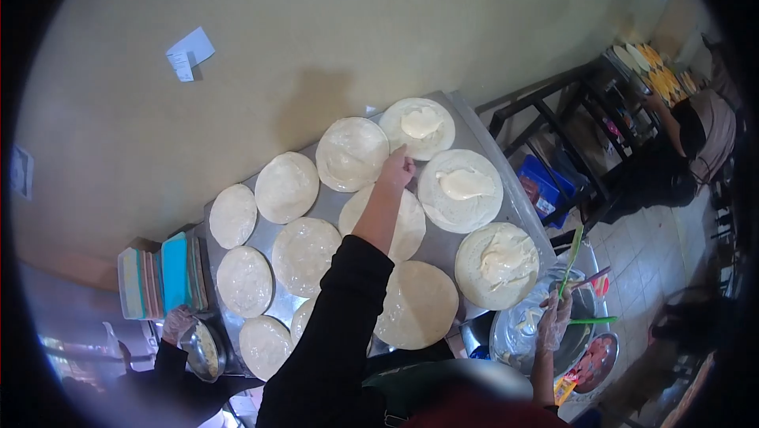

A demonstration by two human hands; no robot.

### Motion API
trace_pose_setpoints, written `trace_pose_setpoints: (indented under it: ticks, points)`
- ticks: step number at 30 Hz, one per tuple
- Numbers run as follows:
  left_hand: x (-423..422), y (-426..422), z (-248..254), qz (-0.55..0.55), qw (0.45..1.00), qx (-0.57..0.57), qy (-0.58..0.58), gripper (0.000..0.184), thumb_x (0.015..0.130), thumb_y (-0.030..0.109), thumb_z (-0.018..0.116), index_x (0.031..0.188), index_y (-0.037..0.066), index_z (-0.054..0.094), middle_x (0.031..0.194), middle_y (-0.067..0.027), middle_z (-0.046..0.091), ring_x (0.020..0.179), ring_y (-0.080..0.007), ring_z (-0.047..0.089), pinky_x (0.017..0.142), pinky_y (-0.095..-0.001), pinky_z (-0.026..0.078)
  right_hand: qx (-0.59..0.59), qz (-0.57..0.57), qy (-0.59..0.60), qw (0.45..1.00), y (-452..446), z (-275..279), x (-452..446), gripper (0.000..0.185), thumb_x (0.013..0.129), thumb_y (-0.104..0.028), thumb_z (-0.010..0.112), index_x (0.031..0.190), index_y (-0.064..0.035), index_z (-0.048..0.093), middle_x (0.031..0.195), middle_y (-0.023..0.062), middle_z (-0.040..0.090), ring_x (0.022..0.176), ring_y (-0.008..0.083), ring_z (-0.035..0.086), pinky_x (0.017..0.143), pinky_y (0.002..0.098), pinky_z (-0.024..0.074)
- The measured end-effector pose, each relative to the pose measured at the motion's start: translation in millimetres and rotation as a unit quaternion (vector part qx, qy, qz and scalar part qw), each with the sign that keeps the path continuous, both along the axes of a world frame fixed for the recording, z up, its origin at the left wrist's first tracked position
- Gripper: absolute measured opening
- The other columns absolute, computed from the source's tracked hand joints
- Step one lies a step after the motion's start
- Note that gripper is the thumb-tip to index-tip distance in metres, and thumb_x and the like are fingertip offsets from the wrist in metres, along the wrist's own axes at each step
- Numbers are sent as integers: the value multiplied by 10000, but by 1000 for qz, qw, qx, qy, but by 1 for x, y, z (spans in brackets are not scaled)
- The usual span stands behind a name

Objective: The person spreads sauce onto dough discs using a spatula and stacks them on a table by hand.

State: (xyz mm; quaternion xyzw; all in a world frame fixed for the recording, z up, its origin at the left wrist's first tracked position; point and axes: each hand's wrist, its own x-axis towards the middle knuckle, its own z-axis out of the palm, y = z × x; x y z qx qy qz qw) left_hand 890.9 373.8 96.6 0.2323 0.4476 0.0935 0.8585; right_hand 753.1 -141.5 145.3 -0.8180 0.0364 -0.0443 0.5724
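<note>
My left hand [399, 165], bare below a black sleeve, reaches over a metal table [518, 191] covered with round flat sheets of dough. Its fingers are curled near the lower edge of the far dough round [435, 147], which carries a dollop of pale cream [421, 122]. Whether they pinch anything is hidden. My gloved right hand [553, 321] is closed around a green-handled spatula [571, 266] over a large metal bowl [500, 341] with pale cream inside. Cream also sits on the right-hand dough round [474, 214] and the near one [478, 293].
A co-worker's gloved hand [179, 323] is beside a small metal pan [207, 353] at left, near stacked plastic trays [175, 266]. Another green handle [594, 320] crosses the bowl. A dish of reddish pieces [597, 361] stands right. Another person [696, 131] works beyond a black metal frame [545, 127].
</note>
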Motion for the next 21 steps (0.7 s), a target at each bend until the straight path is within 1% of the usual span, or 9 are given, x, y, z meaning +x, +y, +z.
trace_pose_setpoints:
  ticks: [1, 5, 7, 8, 10, 11, 14, 17, 21]
  points:
    - [3, -2, 0, -4, 1000, -8, 1, 209, 897, 290, 711, 815, 179, 555, 644, 31, 461, 571, -97, 468, 489, -222, 353, 33, 5, 15, 999, -3, -4, 0, 363, 1026, -264, 529, 1262, 11, 519, 887, 14, 539, 695, 68, 484, 624, 215, 372]
    - [16, -8, 6, -8, 999, 8, 37, 301, 883, 388, 723, 827, 146, 554, 651, 23, 506, 562, -81, 488, 500, -236, 407, 31, -4, 24, 999, -6, 0, 3, 357, 1027, -263, 527, 1263, 6, 521, 876, 5, 530, 700, 67, 481, 649, 215, 375]
    - [22, -14, -1, 62, 994, 50, -78, 462, 844, 522, 712, 1040, 116, 612, 902, -43, 609, 864, -150, 595, 777, -341, 515, 50, -4, 33, 998, -1, 9, 3, 362, 1027, -271, 529, 1270, -2, 523, 837, -4, 521, 701, 65, 473, 659, 213, 368]
    - [24, -18, -1, 60, 994, 46, -77, 462, 844, 522, 712, 1040, 116, 612, 902, -43, 609, 864, -150, 595, 777, -341, 515, 46, -6, 33, 998, 0, 12, 2, 362, 1027, -271, 529, 1270, -2, 523, 837, -4, 521, 701, 65, 473, 659, 213, 368]
    - [27, -30, 24, 197, 948, -90, -233, 816, 790, 663, 673, 1326, 69, 518, 1275, -125, 551, 1257, -265, 485, 1092, -477, 374, 40, 3, 50, 998, 1, 16, 1, 329, 1017, -241, 548, 1261, -21, 529, 876, 5, 550, 733, 68, 483, 660, 227, 386]
    - [22, -43, 52, 242, 928, -109, -261, 984, 788, 745, 573, 1453, 45, 382, 1474, -159, 405, 1404, -343, 338, 1179, -536, 241, 37, 0, 48, 998, 2, 16, 1, 329, 1017, -241, 548, 1261, -21, 529, 876, 5, 550, 733, 68, 483, 660, 227, 386]
    - [28, -56, 61, 300, 861, -191, -363, 889, 859, 731, 431, 1471, 89, 377, 1548, -144, 323, 1435, -333, 296, 1184, -520, 240, 47, -5, 73, 996, 0, 17, -3, 333, 1013, -250, 555, 1256, -24, 525, 867, 3, 541, 739, 67, 481, 658, 226, 375]
    - [40, -64, 47, 293, 817, -210, -451, 772, 913, 647, 356, 1476, 120, 383, 1536, -138, 350, 1423, -350, 313, 1181, -554, 229, 13, 0, 79, 997, -3, 22, -5, 339, 1005, -252, 563, 1254, -30, 504, 785, -10, 510, 728, 67, 462, 654, 226, 355]
    - [54, -57, 20, 289, 809, -257, -442, 660, 962, 544, 288, 1456, 128, 426, 1538, -139, 358, 1424, -374, 315, 1176, -577, 222, 28, -8, 61, 998, -2, 26, -8, 339, 1008, -242, 558, 1264, -29, 497, 768, -16, 501, 720, 63, 445, 645, 225, 348]
